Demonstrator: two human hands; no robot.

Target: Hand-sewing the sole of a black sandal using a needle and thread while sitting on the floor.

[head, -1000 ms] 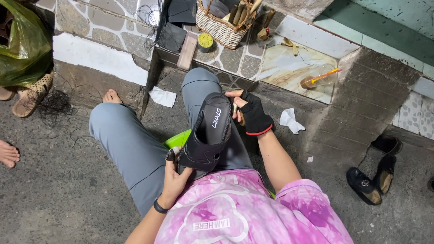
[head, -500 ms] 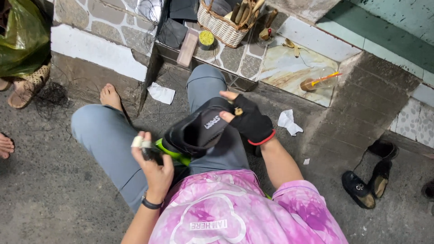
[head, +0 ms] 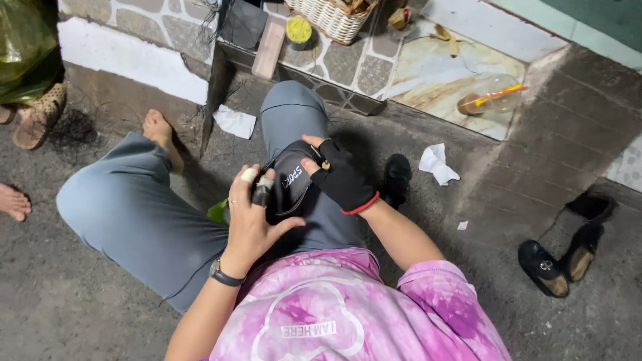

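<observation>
I sit on the ground in grey trousers with a black slip-on sandal on my lap. My left hand, with taped fingertips and a dark wristband, grips the sandal's near edge. My right hand, in a black fingerless glove with a red cuff, holds the sandal's far side, thumb on top. A green thing peeks out under my left hand.
A second black sandal lies by my right knee, with a crumpled tissue beyond it. Black shoes lie at right. A wicker basket, a yellow-lidded tin and a plastic cup sit on the tiled step. Another person's feet show at left.
The sandal has been turned and lowered onto my lap. My left hand has moved from its lower end up onto its near edge. The view has shifted down and right.
</observation>
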